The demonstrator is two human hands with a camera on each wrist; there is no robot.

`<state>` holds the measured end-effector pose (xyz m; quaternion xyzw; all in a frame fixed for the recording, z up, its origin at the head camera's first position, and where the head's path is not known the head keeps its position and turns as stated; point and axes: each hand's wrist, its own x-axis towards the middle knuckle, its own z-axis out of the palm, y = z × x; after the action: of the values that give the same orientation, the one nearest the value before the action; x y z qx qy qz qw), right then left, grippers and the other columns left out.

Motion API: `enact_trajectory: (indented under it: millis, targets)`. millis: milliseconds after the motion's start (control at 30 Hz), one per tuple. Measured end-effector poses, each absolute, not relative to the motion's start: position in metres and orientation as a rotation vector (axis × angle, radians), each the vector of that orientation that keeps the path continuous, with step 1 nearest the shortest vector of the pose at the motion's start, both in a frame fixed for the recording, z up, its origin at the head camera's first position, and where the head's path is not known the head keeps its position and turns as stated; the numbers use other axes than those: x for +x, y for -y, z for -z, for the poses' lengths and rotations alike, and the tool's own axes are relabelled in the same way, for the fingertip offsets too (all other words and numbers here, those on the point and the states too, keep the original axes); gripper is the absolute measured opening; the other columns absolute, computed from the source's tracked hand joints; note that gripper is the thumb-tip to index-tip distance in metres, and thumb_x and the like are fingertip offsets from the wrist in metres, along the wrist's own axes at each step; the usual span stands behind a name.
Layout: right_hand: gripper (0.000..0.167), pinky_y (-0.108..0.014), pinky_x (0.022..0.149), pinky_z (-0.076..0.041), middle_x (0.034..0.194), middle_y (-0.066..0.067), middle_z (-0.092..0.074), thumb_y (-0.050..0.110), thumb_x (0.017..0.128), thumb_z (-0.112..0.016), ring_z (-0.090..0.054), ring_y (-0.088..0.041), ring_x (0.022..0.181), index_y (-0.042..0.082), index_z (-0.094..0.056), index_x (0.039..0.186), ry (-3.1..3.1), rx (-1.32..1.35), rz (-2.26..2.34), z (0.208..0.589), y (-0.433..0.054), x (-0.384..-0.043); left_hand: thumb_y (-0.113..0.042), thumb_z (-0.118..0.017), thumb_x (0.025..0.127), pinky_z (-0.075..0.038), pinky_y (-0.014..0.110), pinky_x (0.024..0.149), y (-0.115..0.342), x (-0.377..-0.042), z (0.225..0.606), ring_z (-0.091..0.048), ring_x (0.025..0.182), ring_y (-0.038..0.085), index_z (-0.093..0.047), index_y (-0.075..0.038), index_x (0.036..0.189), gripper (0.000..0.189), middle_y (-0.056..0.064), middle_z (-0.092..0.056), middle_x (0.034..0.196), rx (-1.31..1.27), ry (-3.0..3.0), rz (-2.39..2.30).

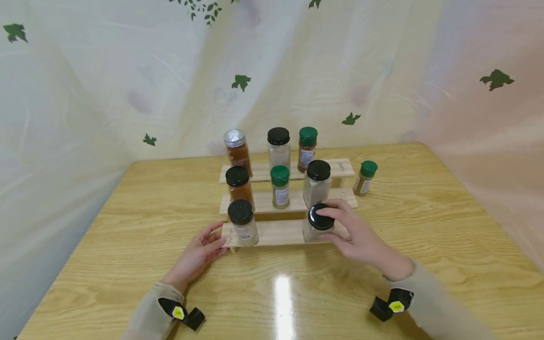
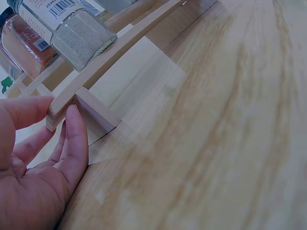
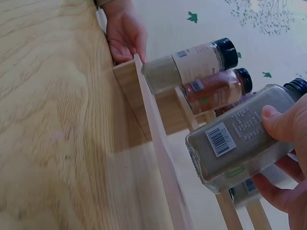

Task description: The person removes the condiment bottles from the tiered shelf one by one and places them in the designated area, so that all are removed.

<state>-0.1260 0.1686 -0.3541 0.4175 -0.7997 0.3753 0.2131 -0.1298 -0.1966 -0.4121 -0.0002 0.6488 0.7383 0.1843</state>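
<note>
A three-tier wooden spice rack (image 1: pixel 278 232) stands on the table. At its left end my left hand (image 1: pixel 199 252) pinches the front board, thumb on one side and fingers curled underneath, as the left wrist view shows. My right hand (image 1: pixel 361 238) holds a square glass spice jar (image 3: pixel 225 143) of greyish powder with a black lid (image 1: pixel 320 216), at the right part of the front tier. Whether its base touches the board I cannot tell. On the same tier, a jar of pale powder (image 1: pixel 246 231) stands near my left hand.
The middle tier bears an orange-brown jar (image 1: pixel 241 192), a green-lidded jar (image 1: pixel 280 196) and a grey jar (image 1: pixel 316 189). Behind them stand a silver-lidded jar (image 1: pixel 239 153), a black-lidded jar (image 1: pixel 278 153) and a green-lidded jar (image 1: pixel 307 153). Another small green-lidded jar (image 1: pixel 363 182) stands right of the rack.
</note>
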Motion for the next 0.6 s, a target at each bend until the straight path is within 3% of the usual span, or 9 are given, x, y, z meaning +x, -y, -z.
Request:
enact_trajectory:
  millis: [67, 133, 233, 367, 467, 600]
  targets:
    - [0.069, -0.009, 0.097, -0.036, 0.121, -0.017, -0.05, -0.018, 0.062, -0.074, -0.049, -0.007, 0.115, 0.006, -0.052, 0.122, 2.216, 1.149, -1.046, 0.354, -0.177, -0.124, 0.0, -0.047, 0.096, -0.052, 0.02, 0.084, 0.197, -0.13, 0.413, -0.055, 0.088, 0.003, -0.017, 0.003, 0.147, 0.059, -0.003, -0.051, 0.1, 0.004, -1.827, -2.084]
    - [0.061, -0.007, 0.097, -0.036, 0.121, -0.018, -0.051, -0.012, 0.068, -0.075, -0.047, -0.002, 0.117, 0.004, -0.052, 0.123, 2.219, 1.131, -1.05, 0.355, -0.186, -0.123, 0.0, -0.047, 0.096, -0.052, 0.02, 0.084, 0.197, -0.13, 0.413, -0.055, 0.088, 0.004, -0.017, 0.003, 0.147, 0.059, -0.003, -0.051, 0.1, 0.011, -1.825, -2.087]
    - [0.043, -0.006, 0.096, -0.035, 0.121, -0.018, -0.051, 0.014, 0.085, -0.069, -0.044, 0.003, 0.118, 0.002, -0.052, 0.123, 2.234, 1.086, -1.042, 0.355, -0.199, -0.122, 0.0, -0.048, 0.096, -0.052, 0.02, 0.084, 0.197, -0.13, 0.413, -0.056, 0.088, 0.004, -0.018, 0.003, 0.147, 0.059, -0.003, -0.051, 0.1, 0.017, -1.823, -2.094]
    - [0.05, -0.005, 0.095, -0.035, 0.122, -0.01, -0.052, 0.037, 0.088, -0.054, -0.043, 0.007, 0.117, 0.0, -0.053, 0.122, 2.245, 1.014, -1.047, 0.355, -0.215, -0.121, 0.0, -0.049, 0.095, -0.052, 0.02, 0.084, 0.197, -0.131, 0.414, -0.056, 0.089, 0.004, -0.021, 0.003, 0.145, 0.057, -0.003, -0.052, 0.101, 0.028, -1.823, -2.103]
    - [0.049, -0.004, 0.094, -0.036, 0.124, -0.004, -0.051, 0.032, 0.086, -0.057, -0.044, 0.009, 0.115, 0.0, -0.053, 0.123, 2.25, 0.973, -1.062, 0.355, -0.225, -0.121, 0.0, -0.049, 0.095, -0.052, 0.02, 0.084, 0.197, -0.131, 0.415, -0.057, 0.089, 0.004, -0.022, 0.003, 0.145, 0.057, -0.003, -0.053, 0.101, 0.033, -1.824, -2.103]
    - [0.051, -0.003, 0.092, -0.037, 0.124, 0.002, -0.05, -0.001, 0.078, -0.071, -0.045, 0.01, 0.113, 0.0, -0.052, 0.125, 2.281, 0.927, -1.064, 0.355, -0.239, -0.121, -0.001, -0.049, 0.096, -0.052, 0.02, 0.084, 0.198, -0.13, 0.415, -0.057, 0.09, 0.004, -0.021, 0.003, 0.146, 0.057, -0.003, -0.053, 0.102, 0.028, -1.825, -2.093]
